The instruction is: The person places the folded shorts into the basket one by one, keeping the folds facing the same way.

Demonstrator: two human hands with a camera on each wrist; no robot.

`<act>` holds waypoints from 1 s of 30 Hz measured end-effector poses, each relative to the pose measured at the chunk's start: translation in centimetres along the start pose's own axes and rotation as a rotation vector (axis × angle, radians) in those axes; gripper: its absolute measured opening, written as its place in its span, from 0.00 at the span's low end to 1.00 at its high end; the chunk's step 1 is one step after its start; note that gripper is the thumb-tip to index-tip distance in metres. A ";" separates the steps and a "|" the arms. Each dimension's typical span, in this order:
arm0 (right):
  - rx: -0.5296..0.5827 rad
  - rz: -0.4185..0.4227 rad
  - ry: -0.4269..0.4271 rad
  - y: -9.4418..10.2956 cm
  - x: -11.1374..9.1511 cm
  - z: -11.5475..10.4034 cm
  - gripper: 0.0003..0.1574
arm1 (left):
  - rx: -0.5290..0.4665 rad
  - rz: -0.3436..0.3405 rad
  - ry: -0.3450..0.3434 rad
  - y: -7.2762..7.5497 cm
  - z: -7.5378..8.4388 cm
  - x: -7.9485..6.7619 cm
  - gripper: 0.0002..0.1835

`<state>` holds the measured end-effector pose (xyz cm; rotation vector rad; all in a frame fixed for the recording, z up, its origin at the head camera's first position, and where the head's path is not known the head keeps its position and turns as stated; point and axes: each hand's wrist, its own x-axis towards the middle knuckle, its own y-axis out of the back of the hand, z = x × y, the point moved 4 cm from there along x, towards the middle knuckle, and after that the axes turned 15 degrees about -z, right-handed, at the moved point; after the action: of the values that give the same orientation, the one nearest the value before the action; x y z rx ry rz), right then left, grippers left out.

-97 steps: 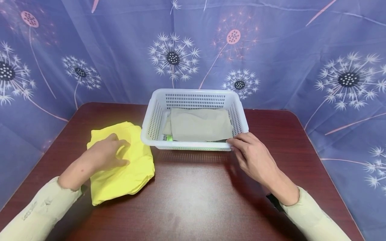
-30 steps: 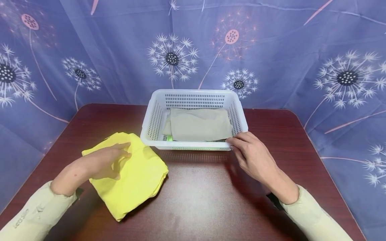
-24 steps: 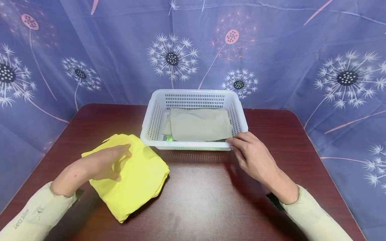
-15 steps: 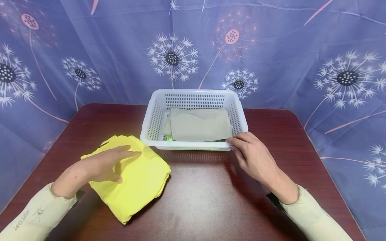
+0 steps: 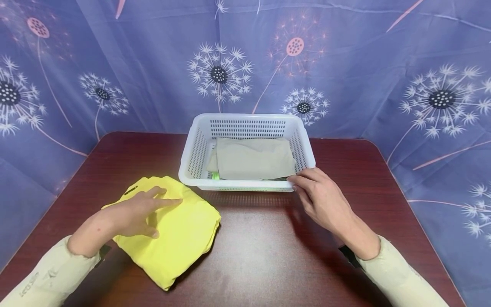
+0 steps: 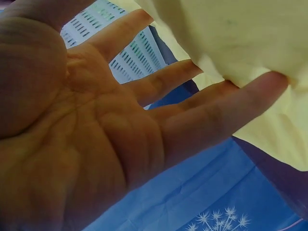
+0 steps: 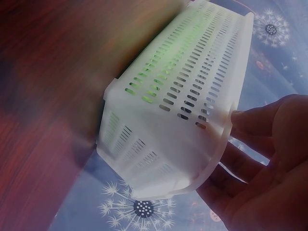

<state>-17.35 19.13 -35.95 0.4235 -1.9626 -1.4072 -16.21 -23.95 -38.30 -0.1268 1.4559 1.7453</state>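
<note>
Curtain: blue-violet with printed dandelions, it walls off the top and both sides of the frame.
Table: dark red wood; far edge across the middle of the frame, side edges slanting outward below, a broad glossy stretch reaching from the centre to the bottom.
White basket: centre of the frame, far wall close to the curtain, near rim facing the glossy stretch, with table on either side.
Yellow cloth: folded on the table at lower left, its top edge just beside the basket's near left corner; I can't tell whether they touch.
Grey cloth: folded inside the basket, with a gap along the left wall.
Right hand: right of centre, finger and thumb pinching the rim at the near right corner.
Left hand: left of centre, fingers spread over the yellow cloth, fingertips against it.
Green piece: peeks out below the grey cloth's lower left corner.
</note>
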 end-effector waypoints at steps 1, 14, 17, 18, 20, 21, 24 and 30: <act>0.000 0.000 0.000 0.0 0.0 0.0 0.10 | 0.001 -0.001 0.003 -0.1 0.1 0.0 0.50; -0.001 0.004 -0.003 0.0 0.0 0.0 0.11 | -0.029 0.010 0.025 -0.7 1.3 -0.1 0.49; 0.000 0.002 -0.005 -0.1 0.0 0.0 0.10 | -0.035 0.018 0.032 -0.8 1.6 -0.1 0.49; 0.002 0.002 -0.005 -0.1 0.0 0.0 0.10 | -0.038 0.019 0.034 -0.8 1.7 -0.1 0.49; 0.002 0.003 -0.004 -0.1 0.0 0.0 0.10 | -0.043 0.024 0.033 -0.9 1.8 -0.1 0.49; 0.003 0.003 -0.004 -0.1 0.0 0.0 0.10 | -0.045 0.026 0.031 -0.9 1.9 -0.1 0.49; 0.002 0.001 -0.004 -0.1 0.0 0.0 0.10 | -0.049 0.030 0.029 -1.0 2.2 -0.1 0.49; 0.007 -0.004 -0.010 0.0 0.0 0.0 0.10 | -0.045 0.029 0.028 -1.1 2.5 0.0 0.48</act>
<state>-17.36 19.11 -35.99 0.4240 -1.9759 -1.4081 -14.47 -21.87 -38.39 -0.1544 1.4452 1.8073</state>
